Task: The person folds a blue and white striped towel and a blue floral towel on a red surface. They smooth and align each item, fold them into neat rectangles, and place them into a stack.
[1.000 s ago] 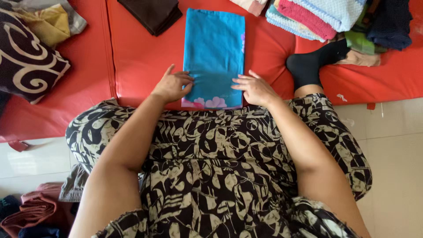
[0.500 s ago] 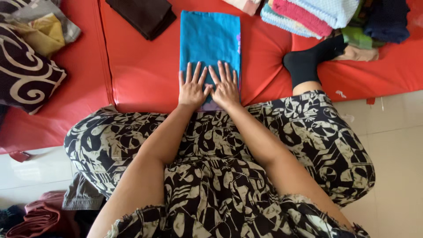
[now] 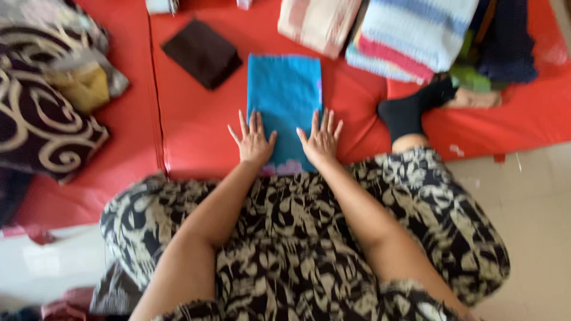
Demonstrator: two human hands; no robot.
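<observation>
Blue folded cloth under both flat hands, brown cloth beside.

Single head-worn view, looking steeply down and forward, close over lap and forearms at frame bottom, red mat across the upper half, slightly motion-blurred.

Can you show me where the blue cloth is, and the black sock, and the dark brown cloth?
Blue cloth [image 3: 285,89]: head view, middle of its flat top.
Black sock [image 3: 404,114]: head view, the foot part.
Dark brown cloth [image 3: 203,53]: head view, its centre.
</observation>
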